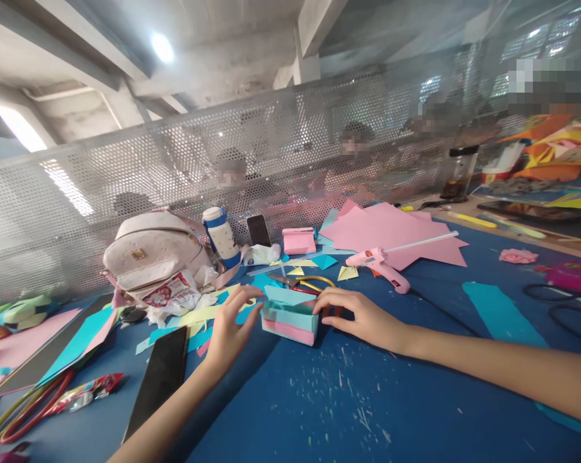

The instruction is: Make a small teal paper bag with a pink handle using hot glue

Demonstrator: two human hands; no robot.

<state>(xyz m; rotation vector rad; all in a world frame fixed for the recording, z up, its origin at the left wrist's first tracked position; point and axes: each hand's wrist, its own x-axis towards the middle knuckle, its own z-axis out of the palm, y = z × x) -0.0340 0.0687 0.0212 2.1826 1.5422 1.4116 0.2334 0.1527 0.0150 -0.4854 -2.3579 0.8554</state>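
Note:
A small paper box (290, 317), teal on top with a pink band below, sits on the blue table (319, 405). My left hand (232, 325) touches its left side, fingers curled with the tips at the box's top edge. My right hand (360, 313) rests against its right side, fingers bent over the far corner. Neither hand lifts it. Yellow-handled scissors (304, 282) lie just behind the box.
A pink glue gun (379, 265) lies on pink paper sheets (391, 231) at the back. A black phone (159, 379) lies left of my arm. A pale backpack (152, 252), a bottle (221, 236), paper scraps and a perforated metal screen (174, 167) stand behind; people sit beyond it.

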